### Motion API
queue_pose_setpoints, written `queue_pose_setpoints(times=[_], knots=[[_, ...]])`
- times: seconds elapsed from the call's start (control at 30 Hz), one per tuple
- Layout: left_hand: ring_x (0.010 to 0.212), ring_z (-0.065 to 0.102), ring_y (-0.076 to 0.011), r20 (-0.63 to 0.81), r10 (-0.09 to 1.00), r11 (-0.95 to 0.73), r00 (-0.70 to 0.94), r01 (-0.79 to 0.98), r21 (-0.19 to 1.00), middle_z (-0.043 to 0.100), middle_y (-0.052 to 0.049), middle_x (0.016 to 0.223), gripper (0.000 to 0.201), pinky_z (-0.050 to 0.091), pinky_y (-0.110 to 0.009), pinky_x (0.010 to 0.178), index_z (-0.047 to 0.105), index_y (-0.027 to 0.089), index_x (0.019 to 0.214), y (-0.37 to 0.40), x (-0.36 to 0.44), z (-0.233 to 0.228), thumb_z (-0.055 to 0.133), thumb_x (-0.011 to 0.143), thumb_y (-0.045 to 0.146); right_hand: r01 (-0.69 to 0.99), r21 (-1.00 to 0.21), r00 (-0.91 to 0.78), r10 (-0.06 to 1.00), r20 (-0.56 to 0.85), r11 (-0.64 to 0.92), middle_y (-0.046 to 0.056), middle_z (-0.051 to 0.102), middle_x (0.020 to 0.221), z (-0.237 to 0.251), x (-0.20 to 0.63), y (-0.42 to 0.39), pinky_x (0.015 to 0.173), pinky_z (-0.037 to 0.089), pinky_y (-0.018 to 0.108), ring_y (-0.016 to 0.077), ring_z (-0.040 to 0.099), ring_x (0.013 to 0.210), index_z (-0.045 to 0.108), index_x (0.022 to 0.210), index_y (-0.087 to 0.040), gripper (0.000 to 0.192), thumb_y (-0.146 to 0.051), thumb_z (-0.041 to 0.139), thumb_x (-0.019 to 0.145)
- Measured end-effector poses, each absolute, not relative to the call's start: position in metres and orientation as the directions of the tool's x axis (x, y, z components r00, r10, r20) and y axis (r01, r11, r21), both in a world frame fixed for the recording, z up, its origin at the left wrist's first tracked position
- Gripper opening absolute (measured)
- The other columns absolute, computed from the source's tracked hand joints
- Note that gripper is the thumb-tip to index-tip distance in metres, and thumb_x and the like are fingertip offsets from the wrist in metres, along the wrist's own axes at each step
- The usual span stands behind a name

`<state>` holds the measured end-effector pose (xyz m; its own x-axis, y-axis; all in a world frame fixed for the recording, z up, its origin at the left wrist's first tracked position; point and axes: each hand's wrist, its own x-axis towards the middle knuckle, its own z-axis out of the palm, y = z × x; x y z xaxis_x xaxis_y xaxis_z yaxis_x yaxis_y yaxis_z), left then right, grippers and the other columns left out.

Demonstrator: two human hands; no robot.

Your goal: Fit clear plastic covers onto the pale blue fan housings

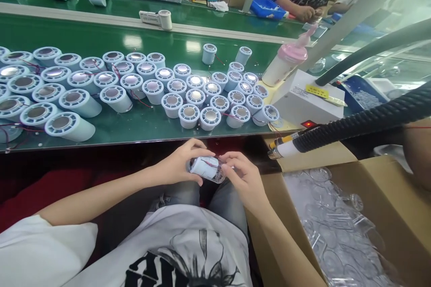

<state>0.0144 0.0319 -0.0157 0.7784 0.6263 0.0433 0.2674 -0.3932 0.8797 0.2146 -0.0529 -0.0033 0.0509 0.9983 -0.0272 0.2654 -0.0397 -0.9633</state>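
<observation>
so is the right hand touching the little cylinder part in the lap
Touching. The head view shows the right hand with fingers on the end of the cylinder, which the left hand grips.

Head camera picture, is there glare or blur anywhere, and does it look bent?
In the head view, overhead lights glare off the green bench and the metal tops of the pale blue cylinders; the bench edge bows from wide-angle distortion; the part between the left hand and right hand is slightly soft.
</observation>
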Motion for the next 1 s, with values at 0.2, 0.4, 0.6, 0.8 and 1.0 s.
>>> queue_pose_setpoints(times=[0.2,0.4,0.6,0.8,1.0], knots=[[0.107,0.06,-0.0232,-0.131,0.571,0.047,0.81,0.128,0.991,0.058,-0.012,0.125,0.068,0.051,-0.036,0.09,0.05,0.022,0.13,0.025,0.014,-0.012,0.077,0.068,0.03,-0.006,-0.997,-0.029,0.996,-0.08,-0.08,0.009,0.061,0.12,-0.002,0.224,-0.054,0.079,0.058,0.041,0.0293,0.059,0.111,0.069,0.08,-0.022,0.019,-0.041,0.071,0.078],[0.085,0.064,-0.0181,-0.236,0.553,0.261,0.799,0.103,0.96,0.06,-0.011,0.12,0.069,0.056,-0.027,0.063,0.046,0.026,0.134,0.02,0.01,-0.005,0.075,0.072,0.032,0.413,-0.876,-0.186,0.964,0.189,0.251,0.007,0.059,0.129,-0.003,0.227,-0.063,0.103,0.045,0.045,0.0266,0.052,0.123,0.064,0.11,-0.028,0.035,-0.019,0.072,0.078],[0.114,0.058,-0.0259,-0.072,0.566,-0.028,0.821,0.107,0.994,0.055,-0.011,0.133,0.076,0.05,-0.036,0.094,0.046,0.027,0.137,0.022,0.003,0.006,0.078,0.069,0.027,0.182,-0.978,-0.201,0.978,0.06,0.097,0.008,0.057,0.128,0.003,0.225,-0.067,0.09,0.055,0.039,0.0255,0.055,0.118,0.057,0.113,-0.026,0.037,-0.023,0.072,0.08],[0.122,0.053,-0.0281,0.021,0.542,-0.158,0.84,0.077,0.985,0.053,-0.012,0.136,0.073,0.048,-0.037,0.097,0.048,0.027,0.137,0.021,-0.001,0.008,0.077,0.07,0.027,0.131,-0.991,-0.183,0.982,-0.037,-0.013,0.007,0.061,0.119,0.008,0.222,-0.067,0.085,0.058,0.039,0.0231,0.062,0.104,0.058,0.112,-0.025,0.038,-0.029,0.073,0.078],[0.127,0.049,-0.0268,0.043,0.52,-0.177,0.853,0.059,0.982,0.049,-0.01,0.14,0.071,0.046,-0.036,0.1,0.047,0.029,0.137,0.021,-0.003,0.007,0.076,0.072,0.026,0.022,-0.994,-0.185,0.977,-0.11,-0.107,0.005,0.062,0.115,0.006,0.22,-0.069,0.082,0.058,0.034,0.0209,0.062,0.1,0.056,0.113,-0.027,0.039,-0.029,0.073,0.078]])
